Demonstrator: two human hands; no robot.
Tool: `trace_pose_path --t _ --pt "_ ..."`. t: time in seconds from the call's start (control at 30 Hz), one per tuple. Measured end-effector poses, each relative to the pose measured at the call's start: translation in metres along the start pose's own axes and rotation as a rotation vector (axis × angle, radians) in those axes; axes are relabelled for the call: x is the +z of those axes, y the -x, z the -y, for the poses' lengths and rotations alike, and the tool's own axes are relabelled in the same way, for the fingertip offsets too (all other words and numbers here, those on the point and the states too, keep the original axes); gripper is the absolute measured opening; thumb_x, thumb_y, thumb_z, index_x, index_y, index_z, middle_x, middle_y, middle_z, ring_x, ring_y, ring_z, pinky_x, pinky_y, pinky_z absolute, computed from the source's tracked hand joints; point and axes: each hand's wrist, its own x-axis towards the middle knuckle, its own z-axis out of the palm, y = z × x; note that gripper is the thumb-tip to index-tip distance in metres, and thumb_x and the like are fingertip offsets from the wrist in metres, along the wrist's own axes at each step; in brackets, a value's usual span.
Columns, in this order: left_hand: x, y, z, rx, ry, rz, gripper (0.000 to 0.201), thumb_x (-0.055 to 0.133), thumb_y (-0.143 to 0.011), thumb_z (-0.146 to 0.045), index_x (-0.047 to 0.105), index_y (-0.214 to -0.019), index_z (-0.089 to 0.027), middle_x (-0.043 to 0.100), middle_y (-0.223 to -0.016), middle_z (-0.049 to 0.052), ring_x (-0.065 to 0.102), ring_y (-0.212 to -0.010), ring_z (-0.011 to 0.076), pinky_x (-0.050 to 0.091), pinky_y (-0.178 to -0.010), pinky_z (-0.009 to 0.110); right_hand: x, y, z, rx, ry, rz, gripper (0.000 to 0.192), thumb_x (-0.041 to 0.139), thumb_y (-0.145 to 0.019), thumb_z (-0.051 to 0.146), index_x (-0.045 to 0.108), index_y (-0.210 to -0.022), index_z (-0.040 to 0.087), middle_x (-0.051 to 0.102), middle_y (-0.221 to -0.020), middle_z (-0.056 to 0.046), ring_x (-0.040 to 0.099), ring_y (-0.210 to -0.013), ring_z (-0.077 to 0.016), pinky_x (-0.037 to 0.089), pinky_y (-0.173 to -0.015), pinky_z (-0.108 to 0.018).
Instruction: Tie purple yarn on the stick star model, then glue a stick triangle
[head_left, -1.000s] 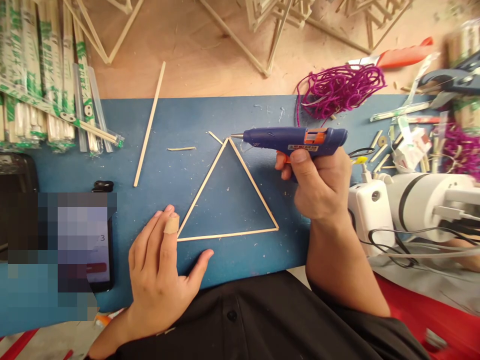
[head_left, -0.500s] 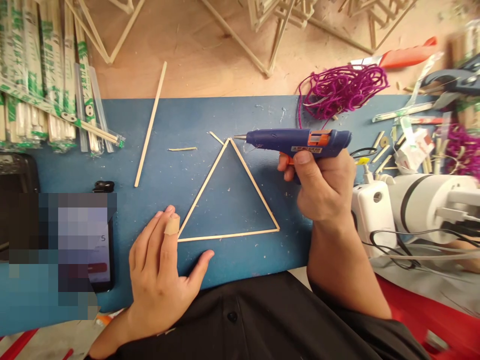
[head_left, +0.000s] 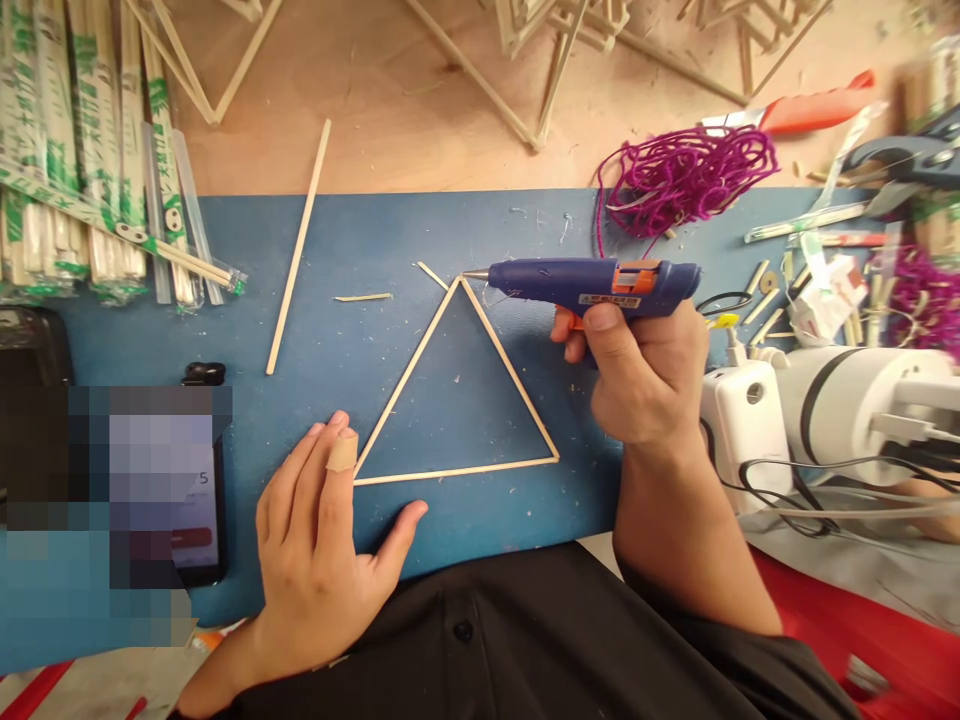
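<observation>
Wrapped around the handle of a blue hot glue gun [head_left: 555, 278], my right hand [head_left: 649, 370] has a finger at its orange trigger. The metal nozzle points left, at the top corner of a triangle of thin wooden sticks [head_left: 499, 340]; whether it touches the wood I cannot tell. My left hand [head_left: 322, 530] lies flat with its fingers stretched out, a beige bandage around one fingertip. That fingertip is at the triangle's lower left corner and partly hides it. A loose wooden stick [head_left: 298, 250] and a short sliver [head_left: 364, 297] lie left of the triangle on the blue mat [head_left: 450, 530].
Paper-wrapped chopsticks [head_left: 97, 150] are piled at the left, above a phone [head_left: 199, 500]. Stick frames [head_left: 525, 130] stand along the back. Purple yarn [head_left: 690, 180], an orange-handled knife [head_left: 817, 108], pliers [head_left: 915, 155] and a white device with cables [head_left: 847, 400] fill the right side.
The glue gun has shifted slightly left, bringing its nozzle closer to the triangle's top corner. My left hand stays at the lower left corner.
</observation>
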Motion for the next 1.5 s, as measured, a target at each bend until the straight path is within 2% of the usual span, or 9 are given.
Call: trace_pose_path --t 0.27,0.6,0.73,0.83,1.03,1.17,1.3,1.4,1.5 --pt "-0.001 0.0 0.001 0.012 0.01 -0.001 0.101 0.095 -0.083 -0.038 0.047 -0.162 0.003 0.07 -0.143 0.03 0.067 -0.135 0.0422 0.051 -0.118 0.049 0.004 -0.002 0.001 -0.039 0.026 0.001 0.045 0.057 -0.106 0.064 0.07 -0.092 0.023 0.071 -0.075 -0.003 0.061 -0.059 -0.0171 0.045 -0.062 -0.037" --pt "0.0 0.001 0.001 0.008 0.008 -0.007 0.101 0.094 -0.084 -0.04 0.047 -0.163 0.001 0.071 -0.143 0.029 0.067 -0.136 0.0413 0.051 -0.118 0.048 -0.001 0.002 -0.003 -0.069 -0.014 0.01 0.037 0.06 -0.106 0.056 0.07 -0.098 0.021 0.072 -0.08 -0.001 0.061 -0.06 -0.0153 0.045 -0.06 -0.035" --pt "0.0 0.0 0.002 0.009 0.015 -0.012 0.103 0.095 -0.083 -0.04 0.045 -0.164 0.001 0.071 -0.142 0.029 0.068 -0.135 0.0412 0.052 -0.118 0.049 -0.001 -0.001 0.0 -0.107 0.023 -0.032 0.041 0.058 -0.106 0.058 0.07 -0.089 0.023 0.072 -0.075 -0.001 0.06 -0.057 -0.0154 0.044 -0.058 -0.036" --pt "-0.001 -0.001 0.002 0.011 0.032 -0.018 0.104 0.096 -0.082 -0.037 0.045 -0.164 0.002 0.072 -0.141 0.029 0.068 -0.135 0.0408 0.053 -0.117 0.049 0.001 -0.003 0.002 -0.098 0.043 -0.028 0.04 0.057 -0.106 0.059 0.071 -0.09 0.025 0.071 -0.073 -0.001 0.06 -0.056 -0.0162 0.044 -0.059 -0.036" --pt "-0.004 0.0 0.001 -0.018 0.063 -0.079 0.091 0.097 -0.08 -0.025 0.053 -0.155 0.002 0.075 -0.133 0.026 0.071 -0.13 0.0357 0.058 -0.115 0.044 0.001 0.0 0.002 -0.081 0.026 0.018 0.043 0.058 -0.104 0.063 0.071 -0.092 0.023 0.073 -0.078 -0.001 0.061 -0.059 -0.0157 0.046 -0.061 -0.035" --pt "-0.005 0.004 0.002 -0.101 0.138 -0.122 0.072 0.092 -0.083 -0.017 0.061 -0.146 -0.003 0.078 -0.126 0.02 0.074 -0.126 0.0313 0.06 -0.113 0.04 -0.001 0.0 -0.001 -0.054 -0.028 -0.09 0.045 0.06 -0.103 0.065 0.071 -0.093 0.023 0.074 -0.077 -0.002 0.061 -0.056 -0.0153 0.045 -0.058 -0.035" --pt "-0.007 0.007 0.002 -0.191 0.178 -0.136 0.05 0.085 -0.086 -0.012 0.068 -0.133 -0.014 0.08 -0.124 0.014 0.076 -0.122 0.0269 0.062 -0.11 0.037 0.003 0.0 0.0 -0.095 -0.226 -0.216 0.039 0.069 -0.099 0.063 0.068 -0.101 0.024 0.076 -0.08 -0.001 0.057 -0.053 -0.0136 0.039 -0.05 -0.033" --pt "-0.006 0.01 0.0 -0.238 0.194 -0.161 0.053 0.08 -0.09 -0.012 0.065 -0.14 -0.018 0.081 -0.126 0.01 0.078 -0.122 0.0253 0.063 -0.11 0.038 0.006 0.004 0.002 -0.175 -0.321 -0.266 0.04 0.072 -0.097 0.063 0.066 -0.103 0.023 0.075 -0.078 -0.001 0.054 -0.048 -0.0123 0.034 -0.044 -0.031" --pt "-0.003 0.013 -0.001 -0.287 0.221 -0.202 0.058 0.077 -0.093 -0.012 0.06 -0.148 -0.02 0.084 -0.116 0.005 0.08 -0.12 0.024 0.063 -0.111 0.04 0.004 0.01 0.002 -0.205 -0.318 -0.256 0.038 0.068 -0.1 0.061 0.066 -0.102 0.024 0.075 -0.079 -0.001 0.057 -0.049 -0.0123 0.035 -0.043 -0.03"
